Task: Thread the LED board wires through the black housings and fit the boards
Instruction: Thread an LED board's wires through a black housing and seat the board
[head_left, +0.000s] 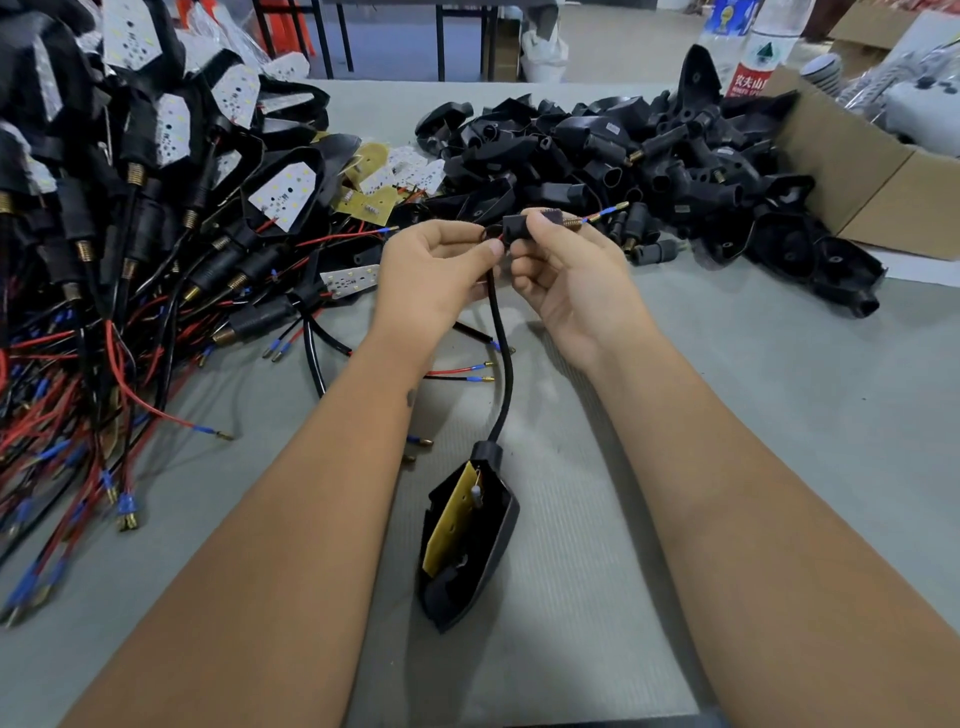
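Up near the middle of the bench: we've got both hands raised over the mat, working one unit.
Left hand (436, 270): fingers curled, pinching the black sleeved cable (501, 353) right where it goes into the small part, so we can feed it along.
Right hand (566, 280): fingers wrapped round the small black stem housing (519, 228), holding it steady as the thing being threaded.
Wire ends (605, 212): red and blue tips with a brass spring poke out the far side of the stem housing, so we reckon the threading on this piece is basically through.
Lamp housing (467, 540): lies on the mat between our forearms, at the lower end of the same cable, open side up.
LED board (451, 519): sits tilted in that lamp housing, yellow back showing, not pressed flat (looks like seating it comes next).
Finished pile (145, 218): heaped on the left, boards in shells with red and black leads trailing, kept apart from the raw stock.
Empty housings (623, 156): black heap on the right, near enough to grab the next one.
Loose boards (395, 176): a small stack between the two heaps.
Surface: grey ribbed mat (753, 415) over the table.
Room: cardboard box (857, 171) at the right edge, a water bottle (758, 57) behind it, table legs further back.
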